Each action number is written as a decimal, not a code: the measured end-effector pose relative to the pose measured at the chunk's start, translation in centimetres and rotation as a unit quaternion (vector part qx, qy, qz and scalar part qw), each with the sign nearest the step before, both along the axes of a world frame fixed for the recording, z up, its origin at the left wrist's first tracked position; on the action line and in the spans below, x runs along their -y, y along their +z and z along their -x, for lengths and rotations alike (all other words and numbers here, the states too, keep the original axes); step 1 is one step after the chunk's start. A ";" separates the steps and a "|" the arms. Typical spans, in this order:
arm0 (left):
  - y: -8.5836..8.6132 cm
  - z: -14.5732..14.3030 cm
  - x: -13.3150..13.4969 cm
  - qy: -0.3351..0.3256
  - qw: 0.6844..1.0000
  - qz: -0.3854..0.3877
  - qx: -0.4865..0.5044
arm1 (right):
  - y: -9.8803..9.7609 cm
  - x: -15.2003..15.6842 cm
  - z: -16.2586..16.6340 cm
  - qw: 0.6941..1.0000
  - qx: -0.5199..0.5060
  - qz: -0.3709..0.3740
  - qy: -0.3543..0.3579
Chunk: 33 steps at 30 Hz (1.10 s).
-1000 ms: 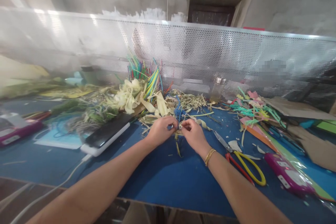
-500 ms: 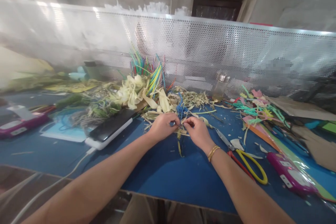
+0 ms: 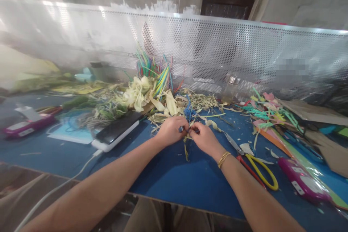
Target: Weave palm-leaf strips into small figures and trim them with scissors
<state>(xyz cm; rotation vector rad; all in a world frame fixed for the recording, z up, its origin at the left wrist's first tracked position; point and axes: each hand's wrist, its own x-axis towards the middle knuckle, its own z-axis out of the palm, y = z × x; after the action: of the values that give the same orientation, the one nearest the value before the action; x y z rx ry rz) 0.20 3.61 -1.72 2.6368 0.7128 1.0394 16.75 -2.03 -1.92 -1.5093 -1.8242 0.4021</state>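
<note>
My left hand (image 3: 174, 129) and my right hand (image 3: 203, 136) meet above the blue table, both with thumb and fingers pinched together. Between them is a small dried-husk bundle topped with blue strands (image 3: 189, 111). Its thin yellowish tail (image 3: 186, 150) hangs below my fingers. Exactly what each fingertip grips is hidden. Behind my hands lie pale dried husks (image 3: 171, 104). Scissors (image 3: 248, 156) with one yellow and one red handle rest to the right of my right hand, blades toward it.
A phone (image 3: 119, 127) on a white power bank, with a cable, lies left. Colourful pipe cleaners (image 3: 160, 76), a glass bottle (image 3: 230, 88) and a perforated metal screen (image 3: 217, 40) stand behind. At right are a purple device (image 3: 301, 181), coloured sheets and craft flowers (image 3: 269, 105).
My right hand has closed in slightly toward the left, its fingertips now nearer those of my left hand. The whole view has shifted a little; the objects on the table look unmoved.
</note>
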 end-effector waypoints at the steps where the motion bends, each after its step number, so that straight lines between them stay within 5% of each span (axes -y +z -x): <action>1: 0.0 0.0 0.0 0.000 1.000 0.000 0.000 | 0.0 0.1 0.1 1.000 -0.004 -0.001 0.002; 13: -0.3 0.0 -0.2 0.004 1.000 0.003 0.019 | -1.1 -0.5 0.3 0.996 -0.027 -0.020 -0.078; 28: -0.2 0.0 -0.2 -0.020 0.999 0.011 0.026 | -0.5 -0.5 0.1 0.990 -0.081 -0.043 -0.104; 33: -0.2 0.0 -0.2 -0.017 0.999 0.018 0.027 | -0.8 -0.5 0.2 0.995 -0.067 -0.039 -0.062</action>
<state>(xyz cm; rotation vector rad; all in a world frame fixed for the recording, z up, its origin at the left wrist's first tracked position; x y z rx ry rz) 0.22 3.82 -1.94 2.5705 0.6677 1.0741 16.55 -1.53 -2.75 -1.4972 -1.6149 0.3595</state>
